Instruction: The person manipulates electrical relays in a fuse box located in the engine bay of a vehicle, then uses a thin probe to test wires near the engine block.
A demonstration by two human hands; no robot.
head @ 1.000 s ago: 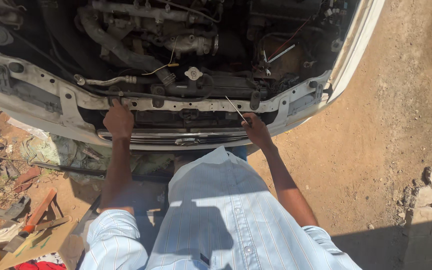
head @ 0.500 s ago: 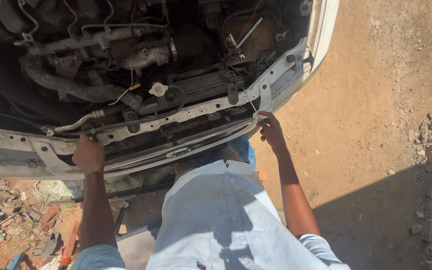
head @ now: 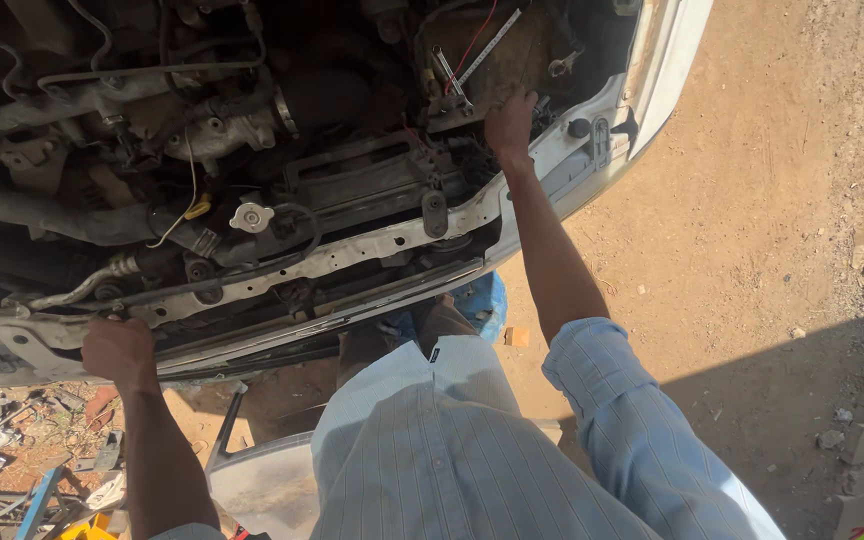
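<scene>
While the person leans over the open engine bay [head: 252, 150], the left hand [head: 117, 350] curls closed over the lower edge of the white front crossmember [head: 372, 245], near its left end. Right hand [head: 510, 120] reaches deep to the bay's right side, fingers bent onto a rusty brown part [head: 492, 70]; whether it grips anything cannot be told. Radiator cap [head: 251, 217] sits between the hands. Scrap litter [head: 22, 450] lies lower left on dirt ground [head: 772, 250].
</scene>
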